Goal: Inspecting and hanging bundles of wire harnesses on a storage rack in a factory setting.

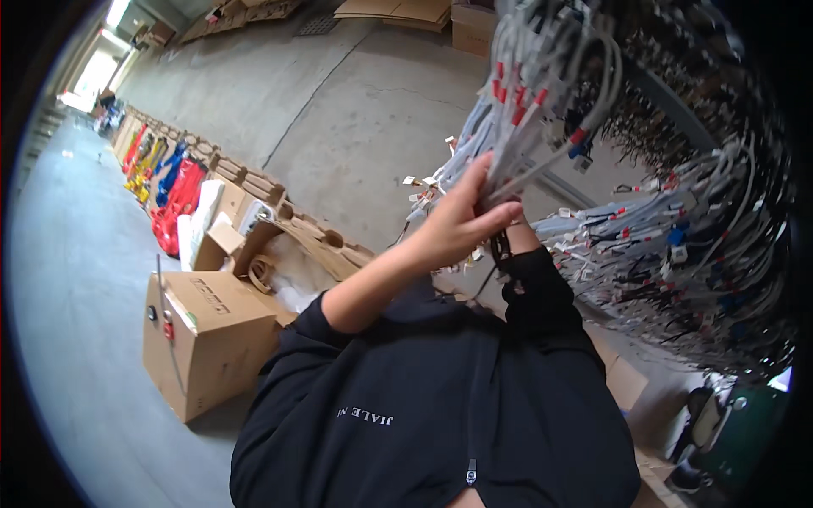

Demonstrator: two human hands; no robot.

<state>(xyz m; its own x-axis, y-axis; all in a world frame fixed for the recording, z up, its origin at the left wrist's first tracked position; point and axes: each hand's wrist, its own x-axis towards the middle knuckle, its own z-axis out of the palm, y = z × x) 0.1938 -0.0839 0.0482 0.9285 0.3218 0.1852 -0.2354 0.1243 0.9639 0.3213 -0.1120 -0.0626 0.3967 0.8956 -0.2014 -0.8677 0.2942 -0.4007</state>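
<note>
My left hand is closed round a bundle of thin white cables with red tags, held up in front of my chest. The index finger lies along the bundle and the thumb presses across its lower part. The cables fan upward and loop over at the top. Black ends hang below the grip. Just behind my left hand is my right hand; only a part near the wrist shows, and its fingers are hidden by the left hand and the cables.
Dense rows of hanging cables fill the right side, close to my right arm, on a metal rail. To the left stand a cardboard box, an opened carton and red bags. Flattened cardboard lies at the far side.
</note>
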